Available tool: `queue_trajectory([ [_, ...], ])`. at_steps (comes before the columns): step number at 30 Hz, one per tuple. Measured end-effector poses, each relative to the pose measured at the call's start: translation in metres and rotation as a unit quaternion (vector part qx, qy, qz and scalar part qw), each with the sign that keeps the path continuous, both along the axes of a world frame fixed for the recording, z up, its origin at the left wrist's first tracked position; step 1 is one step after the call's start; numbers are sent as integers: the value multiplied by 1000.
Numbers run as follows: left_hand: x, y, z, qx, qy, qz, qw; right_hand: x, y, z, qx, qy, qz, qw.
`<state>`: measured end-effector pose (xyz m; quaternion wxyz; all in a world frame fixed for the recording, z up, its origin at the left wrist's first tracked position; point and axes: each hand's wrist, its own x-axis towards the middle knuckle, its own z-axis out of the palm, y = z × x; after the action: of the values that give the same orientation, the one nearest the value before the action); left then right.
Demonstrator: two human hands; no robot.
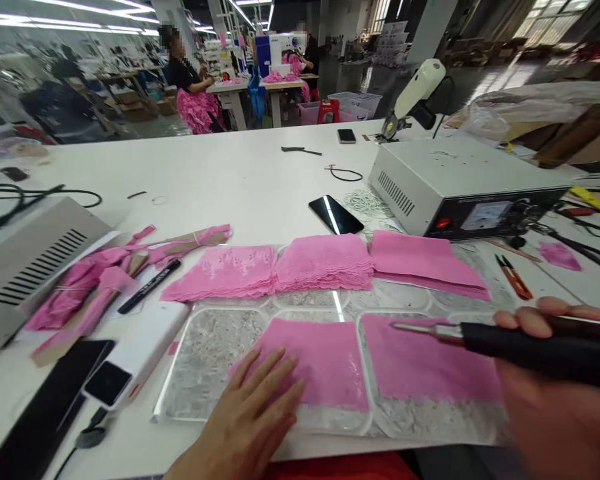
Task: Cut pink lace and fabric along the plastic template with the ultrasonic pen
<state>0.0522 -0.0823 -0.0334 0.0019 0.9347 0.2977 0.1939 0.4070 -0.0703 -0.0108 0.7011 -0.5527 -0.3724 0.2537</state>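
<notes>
Right hand (555, 400) gripping black tool (505, 343), metal tip (430, 329) leftward, long axis crosswise

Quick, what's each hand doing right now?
Left hand: open, resting on a pink fabric piece.
Right hand: closed around a black-handled tool with a metal tip.

Overhead strip lights (90, 9), bright windows (553, 17), glare on floor (500, 79), blurred lower right, stretched edges
</notes>
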Motion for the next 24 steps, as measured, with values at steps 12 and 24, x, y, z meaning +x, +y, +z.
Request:
queue_trajectory([
  [12, 38, 4, -12, -51, 45, -102, 992, -37, -34, 3, 31, 33, 160, 986],
  [24, 39, 0, -9, -73, 37, -94, 992, -50, -32, 11, 9, 38, 147, 988],
])
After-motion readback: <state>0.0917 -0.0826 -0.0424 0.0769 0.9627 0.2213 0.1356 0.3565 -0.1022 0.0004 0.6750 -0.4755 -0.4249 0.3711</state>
